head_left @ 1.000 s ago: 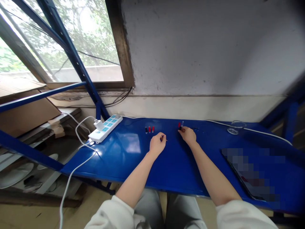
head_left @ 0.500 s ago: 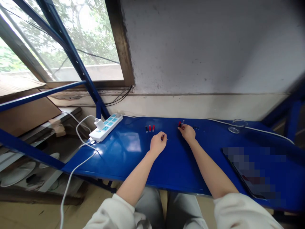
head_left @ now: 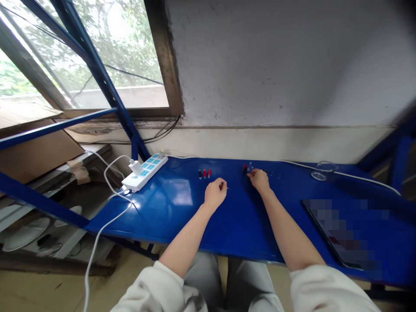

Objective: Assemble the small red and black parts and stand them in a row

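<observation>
The clear tube (head_left: 250,165) is on the worktop (head_left: 243,229) beside a red piece (head_left: 245,167), right by my right hand (head_left: 259,180), fingers bent; I can't tell whether they grip. My left hand (head_left: 215,193) is curled, contents unclear. I judge this close fingertip work, calling for a light pinch near the tube. Three pieces (head_left: 204,173) sit farther left.

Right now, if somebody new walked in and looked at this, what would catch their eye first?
Probably the bright blue table across the lower part of the view, with the left hand and right hand over its middle. Next, the white power strip at its far left and the bright window above. Three small red and black pieces stand out just beyond the left hand.
</observation>
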The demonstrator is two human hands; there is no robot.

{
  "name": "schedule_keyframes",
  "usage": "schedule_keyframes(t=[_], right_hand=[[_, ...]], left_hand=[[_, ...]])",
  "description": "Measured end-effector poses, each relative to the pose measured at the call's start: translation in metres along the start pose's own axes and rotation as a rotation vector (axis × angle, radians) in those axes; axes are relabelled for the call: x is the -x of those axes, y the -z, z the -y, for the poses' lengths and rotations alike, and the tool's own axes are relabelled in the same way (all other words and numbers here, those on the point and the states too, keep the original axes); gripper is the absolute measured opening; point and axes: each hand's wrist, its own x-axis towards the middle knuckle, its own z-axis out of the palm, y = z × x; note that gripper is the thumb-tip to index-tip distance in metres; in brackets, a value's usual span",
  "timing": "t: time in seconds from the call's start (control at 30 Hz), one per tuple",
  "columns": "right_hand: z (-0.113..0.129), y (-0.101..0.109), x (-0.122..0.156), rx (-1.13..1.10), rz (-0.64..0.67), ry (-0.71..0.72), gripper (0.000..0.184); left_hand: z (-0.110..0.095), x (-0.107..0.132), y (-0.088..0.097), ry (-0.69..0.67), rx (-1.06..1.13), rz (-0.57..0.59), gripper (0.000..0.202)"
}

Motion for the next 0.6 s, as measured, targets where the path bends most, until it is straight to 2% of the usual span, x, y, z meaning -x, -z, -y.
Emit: schedule_keyframes(t=[0.23,0.4,0.6], right_hand=[[0.001,0.006,0.005,0.021,-0.006,-0.016,0.025],[0.004,0.007,0.007,0.047,-0.005,-0.024,0.028],[0.008,0.020,0.017,0.106,0.070,-0.078,0.030]], left_hand=[[0.001,0.000,0.000,0.018,-0.032,0.037,0.019],[0.005,0.002,-0.002,0.006,-0.172,0.071,0.020],[-0.003,0.000,-0.004,-0.167,-0.402,0.042,0.030]])
